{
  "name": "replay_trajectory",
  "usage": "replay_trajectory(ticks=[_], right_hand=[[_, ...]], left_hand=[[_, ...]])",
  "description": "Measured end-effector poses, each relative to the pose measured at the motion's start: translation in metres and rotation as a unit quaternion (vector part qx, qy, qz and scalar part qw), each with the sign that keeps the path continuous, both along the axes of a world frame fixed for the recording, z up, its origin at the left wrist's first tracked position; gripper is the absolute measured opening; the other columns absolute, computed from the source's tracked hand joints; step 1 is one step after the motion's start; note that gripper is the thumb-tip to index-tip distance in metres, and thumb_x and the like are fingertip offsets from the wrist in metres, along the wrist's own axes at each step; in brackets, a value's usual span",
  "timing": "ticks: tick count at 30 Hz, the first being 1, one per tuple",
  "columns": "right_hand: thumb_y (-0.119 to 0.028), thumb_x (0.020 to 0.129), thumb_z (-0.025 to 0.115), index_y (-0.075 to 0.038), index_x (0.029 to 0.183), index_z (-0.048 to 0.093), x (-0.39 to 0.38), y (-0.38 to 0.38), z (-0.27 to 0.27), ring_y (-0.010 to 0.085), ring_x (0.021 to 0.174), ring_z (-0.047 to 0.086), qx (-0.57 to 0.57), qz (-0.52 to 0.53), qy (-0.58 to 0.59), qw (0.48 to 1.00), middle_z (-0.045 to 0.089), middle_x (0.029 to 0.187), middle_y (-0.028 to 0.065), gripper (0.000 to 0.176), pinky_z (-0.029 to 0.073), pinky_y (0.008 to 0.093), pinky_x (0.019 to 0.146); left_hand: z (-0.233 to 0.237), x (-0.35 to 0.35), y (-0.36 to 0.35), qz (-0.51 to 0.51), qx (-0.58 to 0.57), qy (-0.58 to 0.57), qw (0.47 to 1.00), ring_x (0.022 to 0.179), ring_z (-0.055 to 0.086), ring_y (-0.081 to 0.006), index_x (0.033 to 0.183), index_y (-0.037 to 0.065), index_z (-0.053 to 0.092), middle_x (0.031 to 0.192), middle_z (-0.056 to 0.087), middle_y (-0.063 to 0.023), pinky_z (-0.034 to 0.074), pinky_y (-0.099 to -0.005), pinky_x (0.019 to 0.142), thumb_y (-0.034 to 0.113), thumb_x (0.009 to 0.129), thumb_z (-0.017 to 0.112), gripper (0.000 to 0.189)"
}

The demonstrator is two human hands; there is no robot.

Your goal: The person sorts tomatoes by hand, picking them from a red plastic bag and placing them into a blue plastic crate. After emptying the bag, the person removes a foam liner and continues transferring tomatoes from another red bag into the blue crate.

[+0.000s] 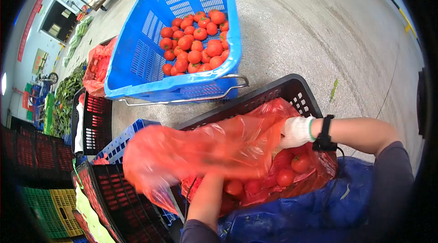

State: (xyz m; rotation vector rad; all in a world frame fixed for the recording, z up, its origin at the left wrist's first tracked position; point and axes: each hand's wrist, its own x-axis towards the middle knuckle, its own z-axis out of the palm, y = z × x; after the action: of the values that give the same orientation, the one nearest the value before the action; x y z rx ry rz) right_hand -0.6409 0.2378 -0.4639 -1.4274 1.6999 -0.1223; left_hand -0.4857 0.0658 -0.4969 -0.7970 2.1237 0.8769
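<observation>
One red plastic bag (205,147) spreads across one black crate (299,80), with at least three tomatoes (285,177) showing inside. One gloved right hand (295,132) touches the bag, its grip unclear; the left hand is hidden beneath it, its state impossible to tell. Beyond, one blue crate (173,84) holds roughly thirty tomatoes.

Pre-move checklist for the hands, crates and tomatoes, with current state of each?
1. Right hand gloved: ok.
2. Left hand in sight: not ok, hidden by the red plastic; only the left forearm shows.
3. Red plastic clear of the black crate: not ok, spread across much of it.
4. Tomatoes in the black crate all undamaged: cannot tell, several covered.
5. Blue crate upright: ok.
6. Its tomatoes below the rim: ok.
</observation>
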Motion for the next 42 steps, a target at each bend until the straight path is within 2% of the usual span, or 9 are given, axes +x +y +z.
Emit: replay_trajectory(ticks=[5, 9, 18, 21, 25, 30, 33, 38, 42], right_hand=[[-0.03, 0.084, 0.057, -0.005, 0.093, 0.067, 0.014, -0.023, -0.058, 0.0392, 0.081, 0.065, -0.246, -0.086, 0.035, 0.965, 0.067, 0.087, 0.0222, 0.029, 0.052, 0.0448, 0.07], [-0.026, 0.086, 0.054, -0.007, 0.086, 0.067, 0.004, -0.051, -0.078, 0.0347, 0.075, 0.065, -0.207, 0.137, 0.177, 0.952, 0.066, 0.083, 0.0193, 0.023, 0.052, 0.0432, 0.065], [-0.034, 0.085, 0.06, -0.007, 0.106, 0.06, -0.015, -0.057, 0.007, 0.0333, 0.083, 0.064, -0.528, -0.214, -0.059, 0.82, 0.066, 0.086, 0.015, 0.034, 0.052, 0.0405, 0.072], [-0.038, 0.085, 0.057, -0.004, 0.111, 0.059, -0.05, -0.053, 0.057, 0.0352, 0.097, 0.062, -0.223, -0.243, 0.092, 0.94, 0.066, 0.099, 0.0203, 0.043, 0.05, 0.043, 0.08], [-0.045, 0.086, 0.058, 0.0, 0.112, 0.063, -0.11, -0.04, 0.008, 0.0326, 0.098, 0.063, -0.098, -0.309, -0.003, 0.946, 0.065, 0.109, 0.0227, 0.052, 0.046, 0.0374, 0.091], [-0.05, 0.091, 0.05, 0.002, 0.108, 0.066, -0.115, -0.01, 0.015, 0.025, 0.088, 0.064, 0.011, -0.449, -0.214, 0.868, 0.067, 0.108, 0.0153, 0.057, 0.05, 0.0361, 0.078], [-0.036, 0.094, 0.055, -0.001, 0.11, 0.065, -0.14, 0.0, -0.076, 0.0226, 0.089, 0.065, -0.1, -0.241, -0.021, 0.965, 0.069, 0.1, 0.0108, 0.04, 0.051, 0.035, 0.078], [-0.032, 0.093, 0.056, -0.004, 0.107, 0.068, -0.128, 0.005, -0.08, 0.0166, 0.083, 0.062, -0.068, -0.482, -0.295, 0.822, 0.068, 0.098, 0.0085, 0.034, 0.05, 0.0326, 0.071], [-0.033, 0.093, 0.056, -0.005, 0.103, 0.07, -0.131, 0.005, -0.088, 0.0154, 0.08, 0.061, -0.154, -0.389, -0.225, 0.88, 0.068, 0.094, 0.0071, 0.033, 0.049, 0.0317, 0.069]], left_hand=[[-0.015, 0.072, 0.02, 0.163, 0.106, 0.107, 0.975, 0.118, 0.052, -0.0272, 0.13, 0.006, 0.051, 0.125, 0.055, -0.0164, 0.044, -0.0386, 0.096, 0.025, 0.081, 0.067, 0.055], [-0.001, 0.108, 0.027, 0.282, 0.198, 0.159, 0.925, 0.117, 0.052, -0.0255, 0.131, 0.005, 0.05, 0.125, 0.055, -0.0154, 0.044, -0.037, 0.096, 0.025, 0.083, 0.066, 0.054], [0.055, 0.132, 0.04, 0.397, 0.303, 0.218, 0.839, 0.116, 0.052, -0.0218, 0.132, 0.004, 0.049, 0.125, 0.055, -0.013, 0.044, -0.0333, 0.096, 0.024, 0.086, 0.064, 0.053], [0.097, 0.129, 0.036, 0.428, 0.375, 0.198, 0.798, 0.116, 0.052, -0.0217, 0.136, 0.004, 0.043, 0.127, 0.053, -0.012, 0.043, -0.0335, 0.097, 0.02, 0.084, 0.066, 0.059], [0.122, 0.139, 0.012, 0.484, 0.404, 0.314, 0.71, 0.118, 0.052, -0.0261, 0.143, 0.004, 0.033, 0.132, 0.049, -0.0137, 0.044, -0.0373, 0.099, 0.024, 0.076, 0.072, 0.079], [0.091, 0.144, -0.027, 0.592, 0.315, 0.406, 0.621, 0.096, 0.065, -0.0269, 0.131, 0.005, 0.047, 0.12, 0.059, -0.0137, 0.058, -0.0365, 0.076, 0.03, 0.09, 0.059, 0.05], [0.094, 0.136, -0.026, 0.598, 0.315, 0.454, 0.581, 0.097, 0.064, -0.0275, 0.132, 0.005, 0.046, 0.119, 0.06, -0.0146, 0.058, -0.0391, 0.076, 0.036, 0.091, 0.058, 0.053], [0.15, 0.091, -0.029, 0.525, 0.438, 0.507, 0.525, 0.087, 0.063, -0.0241, 0.129, 0.007, 0.048, 0.116, 0.058, -0.0175, 0.056, -0.0369, 0.073, 0.043, 0.091, 0.055, 0.053], [0.179, 0.039, -0.084, 0.472, 0.409, 0.539, 0.565, 0.093, 0.062, -0.0252, 0.122, 0.0, 0.05, 0.117, 0.056, -0.0189, 0.054, -0.0355, 0.081, 0.04, 0.09, 0.057, 0.053]])
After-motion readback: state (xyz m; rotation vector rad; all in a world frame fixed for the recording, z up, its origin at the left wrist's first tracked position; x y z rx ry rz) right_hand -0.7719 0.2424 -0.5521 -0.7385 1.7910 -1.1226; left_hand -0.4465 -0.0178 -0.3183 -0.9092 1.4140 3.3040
